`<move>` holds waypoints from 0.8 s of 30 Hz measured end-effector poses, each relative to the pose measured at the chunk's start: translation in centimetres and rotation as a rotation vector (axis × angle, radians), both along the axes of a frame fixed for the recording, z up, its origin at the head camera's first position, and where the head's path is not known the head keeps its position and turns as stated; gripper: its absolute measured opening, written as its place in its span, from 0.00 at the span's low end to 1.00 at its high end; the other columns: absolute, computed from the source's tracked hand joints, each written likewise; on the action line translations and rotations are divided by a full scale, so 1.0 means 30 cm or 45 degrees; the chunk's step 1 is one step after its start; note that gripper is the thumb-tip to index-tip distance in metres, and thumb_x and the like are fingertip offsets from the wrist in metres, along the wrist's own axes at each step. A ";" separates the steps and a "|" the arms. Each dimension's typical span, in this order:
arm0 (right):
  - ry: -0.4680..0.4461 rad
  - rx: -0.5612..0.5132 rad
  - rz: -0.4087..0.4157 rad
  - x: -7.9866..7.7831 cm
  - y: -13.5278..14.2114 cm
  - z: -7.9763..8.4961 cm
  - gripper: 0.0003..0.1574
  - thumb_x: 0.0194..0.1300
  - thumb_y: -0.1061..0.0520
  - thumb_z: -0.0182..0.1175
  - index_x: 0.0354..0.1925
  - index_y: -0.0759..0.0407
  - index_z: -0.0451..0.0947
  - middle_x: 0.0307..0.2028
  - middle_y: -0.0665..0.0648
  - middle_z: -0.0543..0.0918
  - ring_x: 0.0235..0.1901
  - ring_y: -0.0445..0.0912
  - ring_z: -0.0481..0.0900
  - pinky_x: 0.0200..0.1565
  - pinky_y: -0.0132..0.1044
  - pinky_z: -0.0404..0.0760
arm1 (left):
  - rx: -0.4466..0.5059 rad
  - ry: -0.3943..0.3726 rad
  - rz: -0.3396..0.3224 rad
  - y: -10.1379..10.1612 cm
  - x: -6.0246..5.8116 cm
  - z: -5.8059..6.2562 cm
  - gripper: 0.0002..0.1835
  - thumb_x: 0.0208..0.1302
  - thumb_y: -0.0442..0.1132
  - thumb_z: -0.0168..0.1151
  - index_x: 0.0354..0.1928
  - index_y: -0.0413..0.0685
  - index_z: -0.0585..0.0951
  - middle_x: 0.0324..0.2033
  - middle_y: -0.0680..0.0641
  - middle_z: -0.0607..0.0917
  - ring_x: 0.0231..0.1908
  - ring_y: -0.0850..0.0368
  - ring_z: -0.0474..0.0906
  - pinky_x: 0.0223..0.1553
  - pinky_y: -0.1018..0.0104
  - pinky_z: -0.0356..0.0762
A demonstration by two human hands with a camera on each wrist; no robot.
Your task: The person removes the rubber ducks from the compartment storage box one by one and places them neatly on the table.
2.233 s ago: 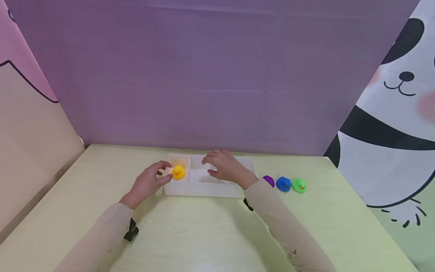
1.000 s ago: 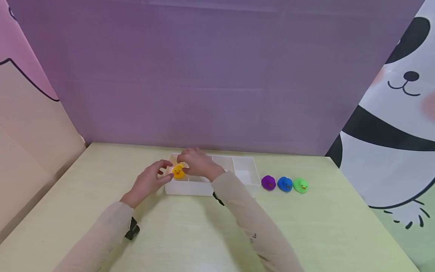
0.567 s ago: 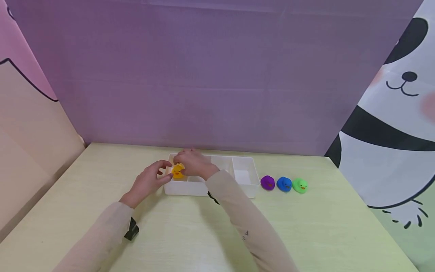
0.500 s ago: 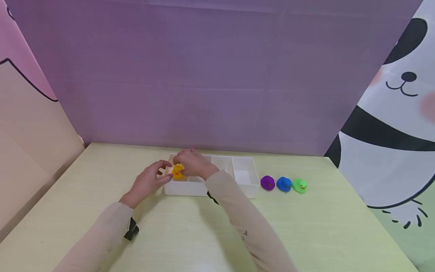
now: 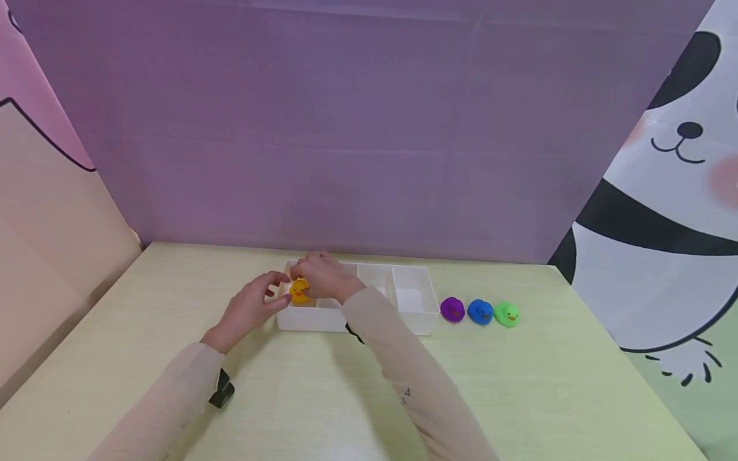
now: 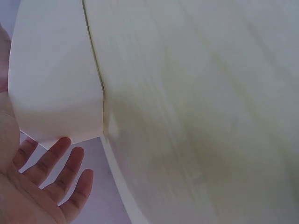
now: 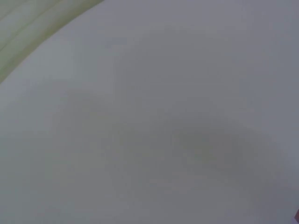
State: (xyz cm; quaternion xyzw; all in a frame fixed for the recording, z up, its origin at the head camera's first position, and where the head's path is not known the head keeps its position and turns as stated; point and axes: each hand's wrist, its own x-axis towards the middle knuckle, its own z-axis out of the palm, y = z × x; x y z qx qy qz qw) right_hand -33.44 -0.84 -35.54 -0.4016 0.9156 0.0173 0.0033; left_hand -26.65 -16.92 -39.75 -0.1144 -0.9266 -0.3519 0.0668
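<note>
In the head view a yellow rubber duck (image 5: pixel 298 292) sits in the left-end compartment of a white divided box (image 5: pixel 357 322). My right hand (image 5: pixel 325 276) reaches in from the right and grips the duck between thumb and fingers, its face showing toward me. At the box's left end is my left hand (image 5: pixel 248 312), its thumb and fingers spread and gently bent at the rim. The left wrist view shows these fingers (image 6: pixel 65 175) loosely extended, with tips right at the box's end wall (image 6: pixel 60 79). Blurred white fills the right wrist view.
Right of the box, a purple duck (image 5: pixel 452 310), a blue duck (image 5: pixel 480 312) and a green duck (image 5: pixel 507 314) stand in a row on the pale wooden table (image 5: pixel 519 384). A purple cloth (image 5: pixel 346 128) hangs behind.
My right hand has moved left from over the middle compartments to the yellow duck, and its fingers have closed round it. The left hand has stayed at the box's left end.
</note>
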 end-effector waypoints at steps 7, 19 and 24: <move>0.000 0.011 -0.023 0.001 -0.006 -0.002 0.18 0.53 0.51 0.66 0.45 0.46 0.78 0.43 0.44 0.82 0.47 0.43 0.72 0.61 0.50 0.62 | 0.003 -0.011 -0.003 0.003 -0.001 0.001 0.20 0.60 0.47 0.57 0.54 0.49 0.72 0.50 0.44 0.76 0.44 0.46 0.76 0.40 0.54 0.77; -0.004 0.029 -0.038 0.005 -0.013 0.000 0.18 0.53 0.51 0.66 0.45 0.46 0.78 0.41 0.43 0.82 0.44 0.42 0.72 0.54 0.44 0.64 | -0.011 -0.009 0.004 0.000 -0.006 -0.001 0.21 0.60 0.47 0.57 0.54 0.50 0.71 0.50 0.43 0.76 0.45 0.46 0.76 0.39 0.54 0.77; -0.004 0.031 -0.039 0.007 -0.013 0.002 0.19 0.53 0.51 0.66 0.46 0.46 0.78 0.41 0.43 0.82 0.44 0.42 0.72 0.52 0.42 0.64 | -0.009 -0.016 0.008 0.000 -0.008 0.000 0.21 0.60 0.47 0.58 0.54 0.50 0.71 0.50 0.43 0.76 0.45 0.46 0.76 0.39 0.54 0.77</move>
